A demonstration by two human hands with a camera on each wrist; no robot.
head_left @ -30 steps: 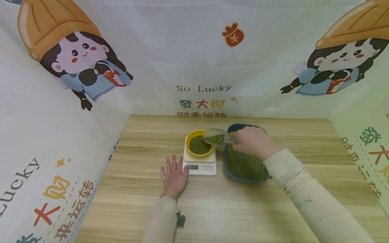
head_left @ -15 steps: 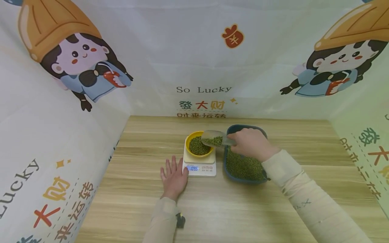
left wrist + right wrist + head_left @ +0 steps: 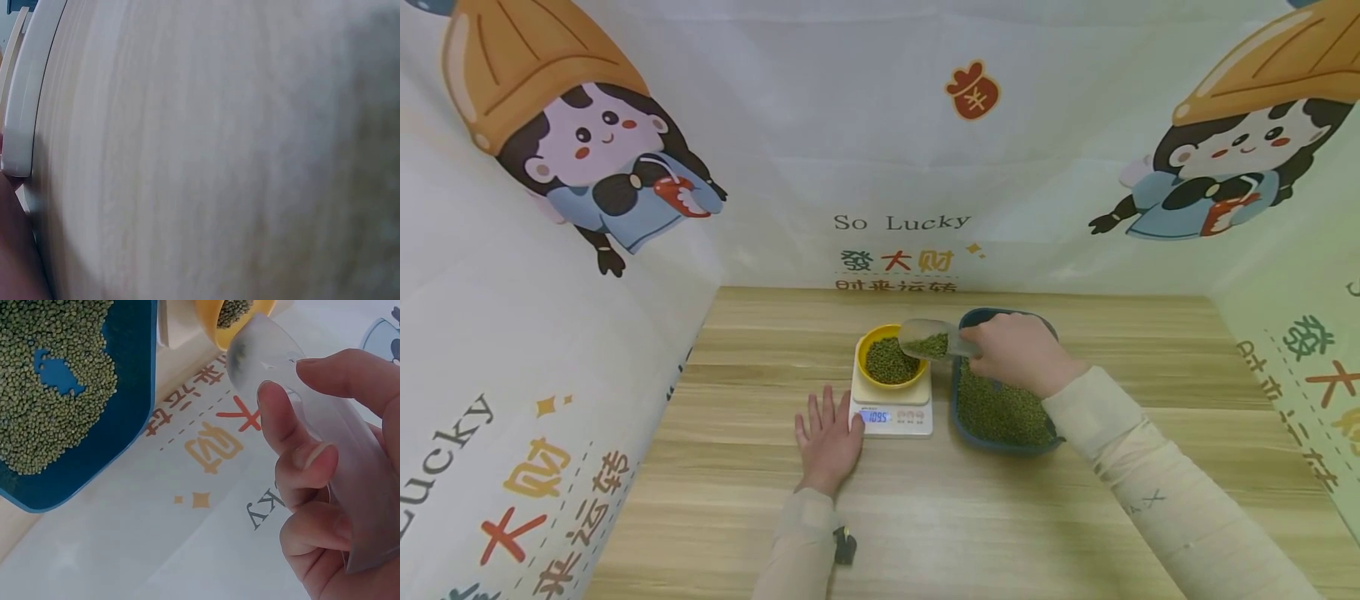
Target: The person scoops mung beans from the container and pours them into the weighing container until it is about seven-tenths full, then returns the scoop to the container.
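Observation:
My right hand [image 3: 1018, 350] grips a clear plastic scoop [image 3: 350, 437] by its handle, fingers curled round it. Green mung beans [image 3: 934, 345] lie in the scoop, whose tip hangs over the right rim of a yellow bowl [image 3: 864, 372]. Mung beans [image 3: 889, 362] also fill much of that bowl. Under it, a white kitchen scale [image 3: 891, 427] has a lit display that seems to read 109.5. Flat on the table with fingers spread, my left hand [image 3: 829, 446] touches the scale's left front corner with its thumb.
A blue bin [image 3: 957, 421] of mung beans stands right of the scale, below my right forearm; a bare patch of its floor shows in the right wrist view. Printed white cloth [image 3: 775, 208] walls the wooden table [image 3: 760, 333] at the back and sides.
The scale's display, dim a second ago, is now lit. The scoop has shifted very slightly left over the bowl. My left hand stays in place.

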